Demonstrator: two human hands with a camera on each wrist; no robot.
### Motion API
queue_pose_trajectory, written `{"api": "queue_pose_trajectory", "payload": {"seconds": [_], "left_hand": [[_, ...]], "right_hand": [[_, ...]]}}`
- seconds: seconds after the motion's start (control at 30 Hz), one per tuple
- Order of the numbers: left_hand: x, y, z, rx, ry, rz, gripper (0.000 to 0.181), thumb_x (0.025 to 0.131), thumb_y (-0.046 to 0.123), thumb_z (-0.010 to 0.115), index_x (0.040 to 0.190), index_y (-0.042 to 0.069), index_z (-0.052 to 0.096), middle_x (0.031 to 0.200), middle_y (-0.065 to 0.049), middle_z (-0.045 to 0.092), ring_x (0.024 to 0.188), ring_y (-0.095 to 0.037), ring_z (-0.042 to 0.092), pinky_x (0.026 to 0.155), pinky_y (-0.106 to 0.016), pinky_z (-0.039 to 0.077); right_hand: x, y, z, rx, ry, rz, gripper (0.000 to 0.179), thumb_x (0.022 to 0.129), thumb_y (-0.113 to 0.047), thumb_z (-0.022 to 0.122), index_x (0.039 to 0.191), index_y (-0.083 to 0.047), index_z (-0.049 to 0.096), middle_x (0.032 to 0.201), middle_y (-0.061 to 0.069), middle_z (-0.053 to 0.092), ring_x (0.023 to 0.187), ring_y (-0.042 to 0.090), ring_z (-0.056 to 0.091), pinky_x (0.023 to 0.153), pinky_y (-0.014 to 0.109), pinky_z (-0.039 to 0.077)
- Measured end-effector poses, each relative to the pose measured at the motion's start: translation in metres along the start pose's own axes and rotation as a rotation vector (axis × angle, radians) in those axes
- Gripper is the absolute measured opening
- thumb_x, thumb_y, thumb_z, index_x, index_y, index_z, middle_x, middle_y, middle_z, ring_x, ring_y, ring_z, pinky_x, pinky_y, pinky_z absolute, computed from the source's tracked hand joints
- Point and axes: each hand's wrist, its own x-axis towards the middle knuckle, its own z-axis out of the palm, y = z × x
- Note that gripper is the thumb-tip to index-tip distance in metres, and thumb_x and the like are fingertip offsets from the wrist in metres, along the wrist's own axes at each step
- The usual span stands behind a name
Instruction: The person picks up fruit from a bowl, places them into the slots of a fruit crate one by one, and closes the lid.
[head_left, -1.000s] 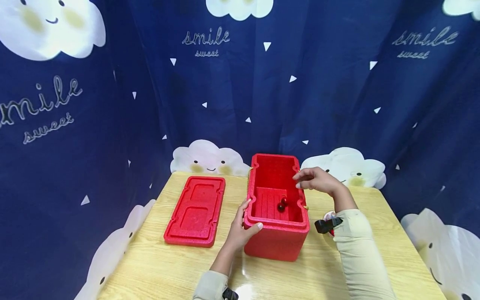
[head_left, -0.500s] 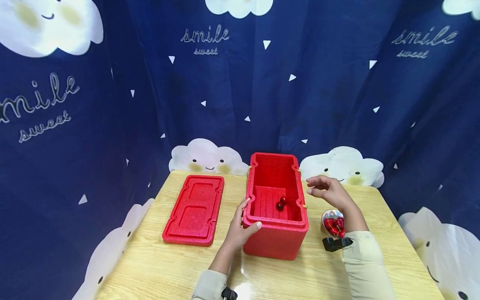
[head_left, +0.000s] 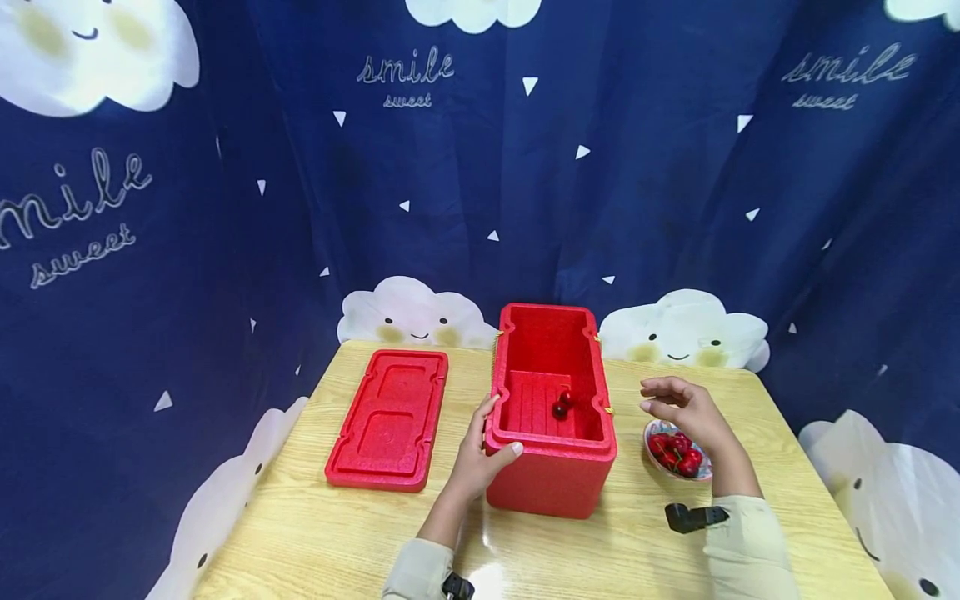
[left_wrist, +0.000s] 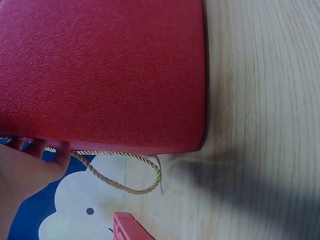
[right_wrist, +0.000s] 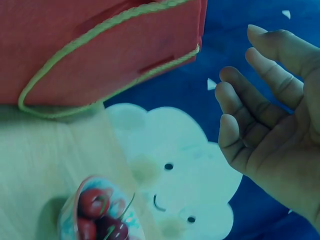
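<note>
A tall red box (head_left: 551,479) stands lidless on the table, with two dark red cherries (head_left: 561,406) on its floor. My left hand (head_left: 476,457) grips the box's near left corner, thumb over the front rim and fingers along the side. In the left wrist view those fingers touch the box wall beside a gold cord (left_wrist: 127,187). My right hand (head_left: 686,408) hovers over the far edge of a small patterned bowl (head_left: 654,458) that holds several red cherries (head_left: 675,454). Its fingers are loosely bent with nothing between them, as the right wrist view shows.
The red lid (head_left: 388,421) lies flat on the table left of the box. Another gold cord (right_wrist: 60,55) loops down the box's right side. A blue curtain (head_left: 450,183) with white clouds hangs behind the wooden table (head_left: 300,533).
My right hand has moved from over the box's right rim rightward and down to the bowl, bringing the cherries there into sight. My left hand stays on the box.
</note>
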Motion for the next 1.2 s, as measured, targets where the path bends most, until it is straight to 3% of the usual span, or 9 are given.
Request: {"api": "queue_pose_trajectory", "payload": {"seconds": [0.17,0.3,0.47,0.63,0.83,1.0,1.07,1.1,1.2], "left_hand": [[0.0,0.001,0.0,0.011,0.001,0.001,0.075,0.079,0.006,0.069,0.143,0.008,0.03,0.153,-0.007,0.015,0.124,-0.027,0.04,0.094,-0.03,0.041],[0.0,0.002,0.0,0.02,0.0,-0.011,0.076,0.079,0.008,0.069,0.144,0.01,0.03,0.153,-0.005,0.016,0.125,-0.027,0.039,0.094,-0.03,0.041],[0.001,0.003,-0.001,0.018,-0.002,-0.012,0.076,0.079,0.009,0.069,0.144,0.01,0.03,0.153,-0.005,0.015,0.126,-0.033,0.037,0.094,-0.029,0.04],[0.001,0.002,-0.001,0.02,0.004,-0.02,0.075,0.079,0.009,0.069,0.144,0.01,0.031,0.153,-0.004,0.016,0.124,-0.032,0.04,0.092,-0.029,0.042],[0.0,0.003,0.0,0.031,-0.002,-0.013,0.076,0.079,0.01,0.069,0.144,0.009,0.03,0.153,-0.006,0.015,0.126,-0.036,0.037,0.093,-0.03,0.041],[0.0,0.004,0.0,0.037,-0.004,-0.018,0.076,0.079,0.01,0.069,0.144,0.009,0.03,0.153,-0.006,0.015,0.126,-0.036,0.036,0.093,-0.029,0.041],[0.0,0.005,0.0,0.044,-0.007,-0.026,0.076,0.079,0.011,0.069,0.144,0.01,0.029,0.153,-0.006,0.015,0.126,-0.036,0.037,0.092,-0.029,0.042],[0.0,0.005,0.0,0.045,-0.009,-0.027,0.076,0.079,0.011,0.069,0.144,0.01,0.029,0.153,-0.006,0.015,0.126,-0.037,0.037,0.091,-0.029,0.042],[0.0,0.006,0.0,0.047,-0.005,-0.028,0.076,0.079,0.012,0.069,0.144,0.01,0.029,0.153,-0.007,0.016,0.125,-0.038,0.037,0.09,-0.029,0.043]], "right_hand": [[-0.011,0.014,-0.003,0.051,0.015,0.03,0.041,0.087,-0.015,0.066,0.122,0.004,0.053,0.116,0.026,0.056,0.09,0.004,0.057,0.071,0.024,0.051],[-0.018,0.024,-0.006,0.055,0.041,0.008,0.04,0.087,-0.014,0.066,0.12,0.005,0.054,0.113,0.024,0.059,0.089,0.003,0.058,0.071,0.021,0.05],[-0.027,0.036,-0.009,0.105,0.059,-0.007,0.033,0.087,-0.009,0.065,0.117,0.003,0.056,0.105,0.009,0.064,0.09,0.006,0.06,0.072,0.019,0.049],[-0.035,0.047,-0.012,0.128,0.072,0.028,0.032,0.087,-0.011,0.066,0.115,0.001,0.058,0.099,-0.005,0.066,0.088,0.001,0.059,0.071,0.017,0.048],[-0.044,0.064,-0.012,0.152,0.102,0.076,0.034,0.086,-0.014,0.067,0.115,0.001,0.058,0.098,-0.004,0.065,0.087,0.003,0.059,0.07,0.018,0.049],[-0.052,0.078,-0.011,0.192,0.145,0.09,0.027,0.086,-0.012,0.067,0.112,-0.007,0.061,0.097,-0.005,0.066,0.087,0.0,0.059,0.07,0.016,0.049],[-0.053,0.083,-0.012,0.174,0.162,0.113,0.03,0.087,-0.012,0.066,0.115,-0.004,0.059,0.101,0.002,0.066,0.088,0.001,0.059,0.07,0.016,0.048],[-0.053,0.088,-0.013,0.156,0.165,0.136,0.034,0.087,-0.013,0.065,0.118,-0.002,0.057,0.105,0.006,0.065,0.09,0.002,0.058,0.072,0.017,0.049],[-0.043,0.155,-0.014,0.135,0.21,0.138,0.045,0.086,-0.023,0.068,0.124,-0.003,0.055,0.109,0.005,0.064,0.093,0.002,0.058,0.072,0.017,0.048]]}}
